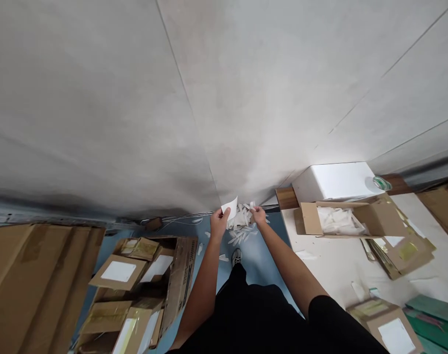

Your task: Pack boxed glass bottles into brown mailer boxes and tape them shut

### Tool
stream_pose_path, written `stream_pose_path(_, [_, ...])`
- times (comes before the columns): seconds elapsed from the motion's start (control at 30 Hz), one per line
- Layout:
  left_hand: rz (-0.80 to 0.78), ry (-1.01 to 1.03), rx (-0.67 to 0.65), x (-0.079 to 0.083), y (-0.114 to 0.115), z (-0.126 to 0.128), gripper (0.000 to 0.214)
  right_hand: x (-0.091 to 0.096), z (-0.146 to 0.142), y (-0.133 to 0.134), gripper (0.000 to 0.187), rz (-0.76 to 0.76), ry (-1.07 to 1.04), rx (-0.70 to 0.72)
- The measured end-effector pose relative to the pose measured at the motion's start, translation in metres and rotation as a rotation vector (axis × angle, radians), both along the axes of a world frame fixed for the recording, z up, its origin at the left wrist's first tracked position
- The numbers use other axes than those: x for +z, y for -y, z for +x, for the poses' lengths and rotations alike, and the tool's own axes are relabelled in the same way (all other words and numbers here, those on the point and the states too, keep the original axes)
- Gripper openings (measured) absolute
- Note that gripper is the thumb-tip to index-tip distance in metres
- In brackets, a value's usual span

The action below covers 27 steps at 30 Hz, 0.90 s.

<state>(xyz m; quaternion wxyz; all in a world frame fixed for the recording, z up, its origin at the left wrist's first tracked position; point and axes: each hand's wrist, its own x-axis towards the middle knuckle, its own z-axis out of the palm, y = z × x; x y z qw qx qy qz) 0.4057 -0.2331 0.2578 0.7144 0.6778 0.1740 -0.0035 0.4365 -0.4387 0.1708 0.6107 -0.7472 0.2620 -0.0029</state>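
My left hand [219, 223] pinches a white paper label [230, 206], slightly curved, between thumb and fingers. A short way to the right, my right hand [259, 215] is closed on a small white paper strip [252, 204]. Whether that strip was part of the same sheet I cannot tell. Below and beyond both hands, a pile of white paper scraps [241, 219] lies on the blue floor, with a few loose pieces around it.
At right, a white table [308, 270] bears an open carton [375, 221] of white scraps, a white box [342, 179], a tape roll [382, 183] and a green box [434, 314]. Cartons [124, 268] fill a large box at left. A pale wall [224, 98] rises ahead.
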Motion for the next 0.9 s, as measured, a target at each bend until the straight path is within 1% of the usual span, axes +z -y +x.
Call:
stream_pose_path(0.1, [0.015,-0.029,0.014,0.000,-0.013,-0.006,0.048,0.004,0.027,-0.002,0.032,0.028,-0.058,-0.090])
stream_pose_path(0.17, [0.027,-0.039,0.034,-0.001,-0.015,-0.007,0.048,0.011,0.032,0.001,0.035,0.065,-0.075,-0.148])
stream_pose_path(0.23, [0.024,-0.042,0.037,-0.003,-0.012,-0.006,0.048,0.019,0.024,0.005,0.038,0.096,-0.046,-0.181])
stream_pose_path(0.37, [0.008,-0.022,-0.030,-0.009,0.007,0.001,0.049,0.040,-0.009,0.020,0.042,0.124,0.075,-0.150])
stream_pose_path(0.47, [0.021,0.018,-0.115,-0.010,0.032,0.008,0.048,0.065,-0.033,0.035,0.035,0.061,0.160,-0.137])
stream_pose_path(0.53, [0.021,0.052,-0.188,-0.005,0.052,0.011,0.047,0.087,-0.045,0.048,0.031,0.008,0.215,-0.136])
stream_pose_path(0.6, [0.035,0.097,-0.267,0.006,0.074,0.011,0.044,0.112,-0.056,0.060,0.032,0.010,0.241,-0.107])
stream_pose_path(0.67, [0.078,0.168,-0.330,0.022,0.098,0.007,0.039,0.136,-0.069,0.072,0.037,0.051,0.242,-0.042])
stream_pose_path(0.73, [0.141,0.271,-0.380,0.040,0.124,-0.003,0.036,0.156,-0.085,0.083,0.041,0.087,0.251,0.016])
stream_pose_path(0.8, [0.195,0.382,-0.418,0.056,0.151,-0.018,0.039,0.172,-0.105,0.097,0.044,0.122,0.266,0.030])
stream_pose_path(0.83, [0.214,0.428,-0.436,0.062,0.166,-0.027,0.042,0.178,-0.117,0.105,0.045,0.136,0.274,0.013])
stream_pose_path(0.9, [0.237,0.491,-0.465,0.070,0.197,-0.048,0.050,0.187,-0.144,0.125,0.047,0.162,0.288,-0.064])
